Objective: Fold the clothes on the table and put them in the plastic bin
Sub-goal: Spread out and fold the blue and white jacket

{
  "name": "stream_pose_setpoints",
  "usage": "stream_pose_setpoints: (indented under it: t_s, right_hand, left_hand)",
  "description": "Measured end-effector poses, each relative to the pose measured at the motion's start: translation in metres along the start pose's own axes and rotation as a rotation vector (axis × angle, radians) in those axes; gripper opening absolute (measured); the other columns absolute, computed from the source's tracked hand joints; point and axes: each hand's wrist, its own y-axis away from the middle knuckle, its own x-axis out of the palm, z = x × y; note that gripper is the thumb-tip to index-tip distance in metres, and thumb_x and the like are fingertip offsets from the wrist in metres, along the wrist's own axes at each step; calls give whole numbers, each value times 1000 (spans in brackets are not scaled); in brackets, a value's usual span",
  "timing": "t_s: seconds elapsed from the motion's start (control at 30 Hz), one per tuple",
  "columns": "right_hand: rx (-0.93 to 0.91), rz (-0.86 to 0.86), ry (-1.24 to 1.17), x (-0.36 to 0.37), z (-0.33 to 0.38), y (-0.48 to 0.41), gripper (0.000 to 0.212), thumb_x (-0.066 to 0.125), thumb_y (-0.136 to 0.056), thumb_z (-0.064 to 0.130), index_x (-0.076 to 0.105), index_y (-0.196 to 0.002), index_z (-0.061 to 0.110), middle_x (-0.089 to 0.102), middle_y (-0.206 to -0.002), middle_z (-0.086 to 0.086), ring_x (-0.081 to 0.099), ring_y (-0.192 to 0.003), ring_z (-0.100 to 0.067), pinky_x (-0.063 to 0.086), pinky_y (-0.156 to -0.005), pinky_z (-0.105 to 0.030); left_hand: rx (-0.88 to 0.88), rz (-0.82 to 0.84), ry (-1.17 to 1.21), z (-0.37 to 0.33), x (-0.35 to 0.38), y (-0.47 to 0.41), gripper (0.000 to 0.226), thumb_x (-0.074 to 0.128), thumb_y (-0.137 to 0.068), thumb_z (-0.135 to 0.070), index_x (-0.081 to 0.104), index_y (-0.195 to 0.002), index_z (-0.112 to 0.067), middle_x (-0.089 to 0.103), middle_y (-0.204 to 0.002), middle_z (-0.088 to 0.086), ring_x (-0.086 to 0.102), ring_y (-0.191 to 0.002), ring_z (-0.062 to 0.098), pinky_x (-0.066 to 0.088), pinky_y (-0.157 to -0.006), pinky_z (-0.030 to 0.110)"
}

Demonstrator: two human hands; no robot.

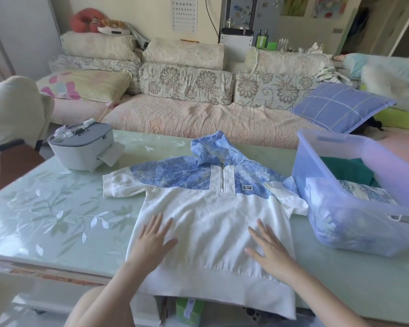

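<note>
Grey tissue box [80, 149] on table's far left; floral sofa [187, 90] behind, blue pillow [340, 107] on it.

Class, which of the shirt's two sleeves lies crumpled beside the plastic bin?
The sleeve on the person's right, bunched up beside the plastic bin; the other sleeve lies spread flat, well clear of it.

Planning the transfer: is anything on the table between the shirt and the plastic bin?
Nothing visible. The bin stands open right beside the shirt, clothes already inside. Left hand and right hand lie flat on the shirt.
</note>
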Motion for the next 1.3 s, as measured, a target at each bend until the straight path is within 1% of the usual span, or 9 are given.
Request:
stream_pose_setpoints:
  t_s: [0.1, 0.2, 0.27, 0.43, 0.7, 0.8, 1.0, 1.2, 1.3]
  right_hand:
    - [36, 120, 145, 10, 2, -14, 120, 0, -48, 99, -3, -150, 36, -21, -156, 8, -18, -144, -16, -2, -116, -33]
    - [44, 41, 130, 1, 15, -36, 80, 27, -84, 75, 15, -150, 32, -4, -159, 3, -4, -146, -19, 4, -115, -31]
    - [-35, -7, 143, -9, 32, -58, 73, 33, -85, 70, 28, -146, 30, 9, -158, 1, 6, -144, -18, 10, -114, -29]
    - [-199, 19, -35, -21, 104, -139, 43, 50, -96, 31, 46, -138, 19, 34, -148, -3, 26, -138, -18, 18, -110, -25]
    - [-188, 25, -128, -15, 201, -286, 40, 52, -95, 26, 50, -134, 22, 58, -116, -5, 55, -89, -17, 42, -80, -28]
    - [-172, 16, -24, -11, 216, -333, 47, 52, -94, 24, 42, -140, 23, 60, -112, -7, 55, -83, -21, 41, -73, -29]
    - [-98, -31, 120, 4, 233, -393, 61, 55, -94, 31, 26, -148, 24, 43, -145, -6, 48, -125, -29, 42, -96, -37]
    - [-121, -272, 66, 26, 256, -410, 13, 50, -95, 21, 55, -105, 16, 64, -110, -9, 60, -97, -28, 38, -69, -29]
    - [-209, -253, -58, 33, 258, -404, 41, 51, -94, 19, 40, -134, 21, 62, -119, -6, 59, -103, -29, 46, -77, -34]
  left_hand:
    - [-74, 67, -44, 8, 10, -5, 123, -28, -46, -88, 1, -150, -30, -9, -155, -8, -3, -146, 16, 3, -117, 32]
    - [-135, -133, 180, 15, -2, -15, 53, 34, -95, -52, 50, -133, -18, 45, -141, 3, 44, -128, 23, 37, -99, 33]
    - [-203, -279, 318, 23, -13, -30, 29, 48, -96, -26, 61, -117, -12, 58, -119, 11, 58, -107, 30, 45, -83, 35]
    - [-364, -413, 515, 56, -23, -72, 39, 53, -93, -23, 48, -131, -14, 57, -124, 13, 58, -105, 31, 43, -79, 36]
    - [-433, -470, 1051, 71, -33, -144, 41, 67, -83, -32, 47, -118, -38, 68, -93, 0, 63, -81, 24, 51, -79, 37]
    - [-405, -541, 996, 72, -30, -158, 34, 70, -80, -24, 55, -109, -35, 59, -90, 0, 57, -79, 11, 43, -69, 27]
    - [-395, -609, 892, 86, -25, -165, 25, 56, -84, -4, 67, -97, -22, 48, -95, 3, 54, -69, 18, 48, -63, 28]
    - [-470, -673, 779, 82, -33, -164, 32, 45, -87, 0, 62, -97, -25, 39, -108, -4, 45, -70, -4, 33, -57, 10]
    - [-534, -717, 721, 89, -32, -163, 37, 42, -85, 6, 62, -102, -21, 34, -117, -1, 49, -77, 13, 37, -71, 24]
